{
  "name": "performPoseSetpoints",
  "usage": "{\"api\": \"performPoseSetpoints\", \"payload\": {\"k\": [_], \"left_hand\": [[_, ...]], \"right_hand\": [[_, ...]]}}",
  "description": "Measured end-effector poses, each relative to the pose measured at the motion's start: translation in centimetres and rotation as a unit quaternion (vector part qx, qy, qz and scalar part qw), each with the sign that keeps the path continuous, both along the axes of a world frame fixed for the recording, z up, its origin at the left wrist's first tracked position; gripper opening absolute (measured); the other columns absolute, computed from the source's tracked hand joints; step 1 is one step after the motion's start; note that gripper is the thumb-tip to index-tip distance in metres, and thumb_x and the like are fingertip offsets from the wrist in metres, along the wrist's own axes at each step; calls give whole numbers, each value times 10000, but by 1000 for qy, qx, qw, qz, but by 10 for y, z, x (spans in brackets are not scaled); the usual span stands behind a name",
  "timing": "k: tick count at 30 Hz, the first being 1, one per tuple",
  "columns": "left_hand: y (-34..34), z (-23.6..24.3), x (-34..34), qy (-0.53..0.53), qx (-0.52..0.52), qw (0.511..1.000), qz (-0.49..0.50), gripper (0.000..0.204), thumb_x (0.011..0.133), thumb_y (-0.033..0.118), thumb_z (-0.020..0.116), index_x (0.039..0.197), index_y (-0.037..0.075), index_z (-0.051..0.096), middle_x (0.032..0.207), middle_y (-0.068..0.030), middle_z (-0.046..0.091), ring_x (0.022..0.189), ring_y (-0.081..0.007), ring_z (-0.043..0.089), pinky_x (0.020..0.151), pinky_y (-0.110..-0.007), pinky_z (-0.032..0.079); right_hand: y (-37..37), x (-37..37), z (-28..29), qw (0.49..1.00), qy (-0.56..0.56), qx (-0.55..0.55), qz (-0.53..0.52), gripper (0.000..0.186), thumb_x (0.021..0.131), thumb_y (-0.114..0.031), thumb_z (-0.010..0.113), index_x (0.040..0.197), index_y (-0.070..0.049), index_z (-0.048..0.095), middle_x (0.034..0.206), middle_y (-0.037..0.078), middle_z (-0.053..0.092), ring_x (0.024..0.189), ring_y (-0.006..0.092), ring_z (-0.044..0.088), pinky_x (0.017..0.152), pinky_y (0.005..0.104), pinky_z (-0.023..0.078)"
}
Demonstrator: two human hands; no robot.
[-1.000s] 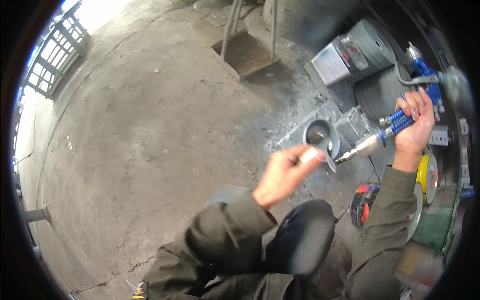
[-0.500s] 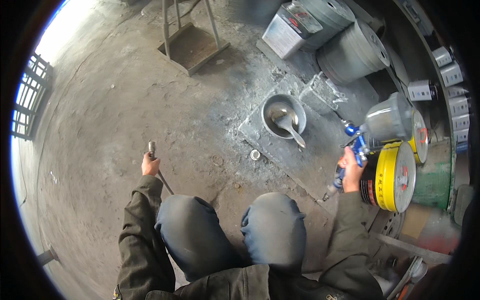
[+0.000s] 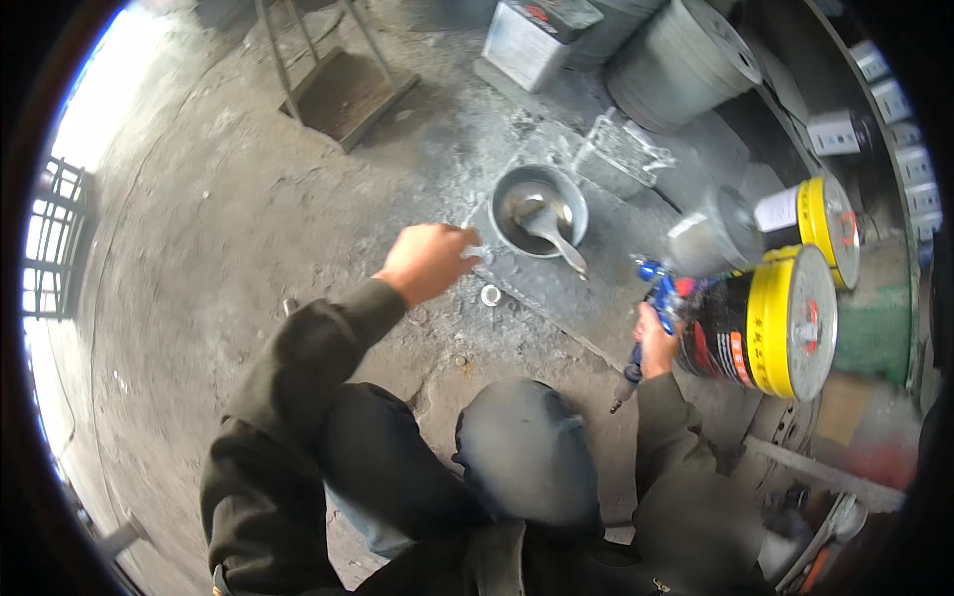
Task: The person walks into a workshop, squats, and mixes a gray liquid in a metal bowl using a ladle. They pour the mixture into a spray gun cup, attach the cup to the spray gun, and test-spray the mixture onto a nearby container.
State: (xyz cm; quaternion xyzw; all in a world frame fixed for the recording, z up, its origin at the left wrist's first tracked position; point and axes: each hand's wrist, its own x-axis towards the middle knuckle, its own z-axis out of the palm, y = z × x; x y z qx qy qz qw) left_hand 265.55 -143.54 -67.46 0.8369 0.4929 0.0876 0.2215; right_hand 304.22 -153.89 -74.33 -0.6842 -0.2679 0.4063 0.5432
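Note:
In my right hand (image 3: 656, 343), fingers wrapped round its grip, is a blue spray gun (image 3: 664, 290). A translucent grey cup (image 3: 711, 236) sits at the gun's upper side, and its handle end points down toward the floor. My left hand (image 3: 429, 260) reaches forward over the floor, beside a grey metal pot (image 3: 497, 226). Its fingers are partly spread and slightly blurred, with no held thing visible. A large spoon (image 3: 545, 226) rests in the pot, its handle over the rim. Beside my left sleeve shows the metal hose fitting (image 3: 289, 306); the hose is hidden.
Yellow-and-black drums (image 3: 770, 323) lie at the right, near my right hand. A coated square container (image 3: 621, 159) stands behind the pot; a small white lid (image 3: 490, 295) lies before it. Further back are a rectangular can (image 3: 527, 45), a grey drum (image 3: 681, 65) and a metal stand (image 3: 343, 94).
My left hand has let go of the hose fitting and moved forward and right, toward the pot. My right hand still holds the spray gun, now further left in view. The view has shifted.

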Motion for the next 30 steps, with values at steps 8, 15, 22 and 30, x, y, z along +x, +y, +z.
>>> {"api": "performPoseSetpoints", "payload": {"k": [8, 15, 22, 30], "left_hand": [[7, -57, 142, 70, 143, 973, -165, 315, 845, 195, 685, 1131, 85, 611, 776, -75, 651, 733, -249, 692, 601, -384, 545], [29, -30, 126, -8, 185, 978, -97, 149, 853, 125, 629, 986, 56, 633, 866, -92, 636, 799, -247, 689, 645, -391, 567], [49, -35, 43, -169, 25, 964, 205, 205, 883, 205, 701, 1040, 75, 687, 707, -129, 694, 680, -302, 703, 640, -380, 545], [43, -19, -16, -85, 82, 948, 295, 319, 840, 250, 730, 1107, 94, 654, 805, -98, 722, 792, -325, 703, 694, -424, 542]], "right_hand": [[-13, -10, 4, 997, 13, -42, 56, 118, 875, -75, 709, 889, -51, 594, 622, -18, 528, 457, 72, 474, 415, 248, 350], [-8, 4, 17, 990, 31, -110, 81, 102, 877, -73, 693, 863, -57, 593, 612, -18, 518, 470, 65, 462, 433, 242, 351], [-8, -16, 19, 995, 59, -38, 64, 138, 910, -75, 687, 820, -71, 584, 586, -34, 502, 451, 68, 446, 428, 258, 338], [-3, -23, 0, 991, -28, -74, 109, 119, 876, -72, 722, 820, -48, 620, 632, -36, 556, 542, 47, 509, 488, 239, 392]]}}
